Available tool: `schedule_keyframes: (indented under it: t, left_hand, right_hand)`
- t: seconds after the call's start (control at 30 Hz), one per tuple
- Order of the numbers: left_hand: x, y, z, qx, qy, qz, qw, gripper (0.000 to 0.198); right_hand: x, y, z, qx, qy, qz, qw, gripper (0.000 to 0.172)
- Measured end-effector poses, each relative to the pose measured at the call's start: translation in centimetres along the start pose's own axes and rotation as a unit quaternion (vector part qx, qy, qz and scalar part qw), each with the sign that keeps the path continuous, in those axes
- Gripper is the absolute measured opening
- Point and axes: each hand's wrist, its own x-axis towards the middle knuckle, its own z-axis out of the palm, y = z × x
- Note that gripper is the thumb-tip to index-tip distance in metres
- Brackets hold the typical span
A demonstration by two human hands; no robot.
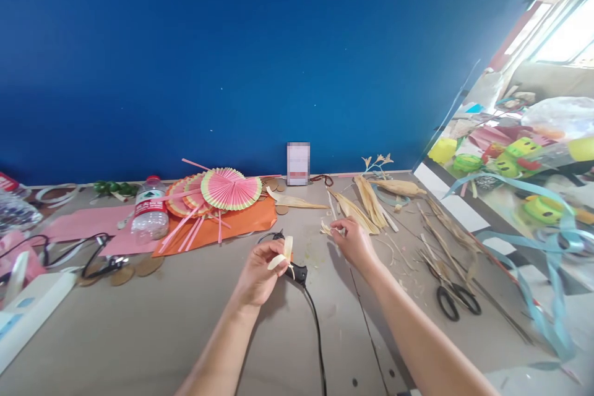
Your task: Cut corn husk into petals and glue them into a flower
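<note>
My left hand (260,269) is closed in a pinch on a small flower of pale, curled corn husk petals (284,257). Just behind and below it lies a black hot glue gun (296,273), its cord running toward me. To the right, my right hand (355,240) has its fingertips pinched low over the table, by a little pile of pale husk pieces (325,228). What those fingers hold, if anything, is too small to make out. Dried corn husks (370,203) lie just beyond this hand.
Black-handled scissors (457,300) and thin stalks lie at right. Pink folded paper fans (231,190) rest on orange paper (260,221) at left, beside a water bottle (151,210). A phone-like panel (297,164) leans against the blue partition (278,62). A white box (34,315) sits front left.
</note>
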Motion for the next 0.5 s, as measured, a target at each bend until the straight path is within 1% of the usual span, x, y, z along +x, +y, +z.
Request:
schedule_keyframes:
  t: [0.1, 0.23, 0.33, 0.43, 0.5]
  left_hand:
    - [0.0, 0.1, 0.0, 0.005, -0.006, 0.001, 1.000, 0.024]
    - [0.0, 0.1, 0.0, 0.001, -0.004, 0.003, 1.000, 0.022]
    - [0.1, 0.0, -0.1, -0.005, -0.001, 0.007, 1.000, 0.019]
    - [0.1, -0.1, -0.1, -0.016, 0.017, 0.010, 1.000, 0.018]
    - [0.1, -0.2, -0.1, -0.016, 0.035, 0.012, 0.999, 0.019]
  right_hand:
    - [0.9, 0.3, 0.8, -0.017, -0.009, -0.009, 1.000, 0.012]
    - [1.6, 0.3, 1.8, 0.009, -0.004, -0.003, 1.000, 0.007]
    - [1.9, 0.3, 2.0, 0.054, 0.008, 0.017, 0.998, 0.009]
    - [2.0, 0.1, 1.6, 0.121, 0.023, 0.052, 0.991, 0.008]
    - [1.9, -0.3, 1.2, 0.181, 0.024, 0.082, 0.980, 0.018]
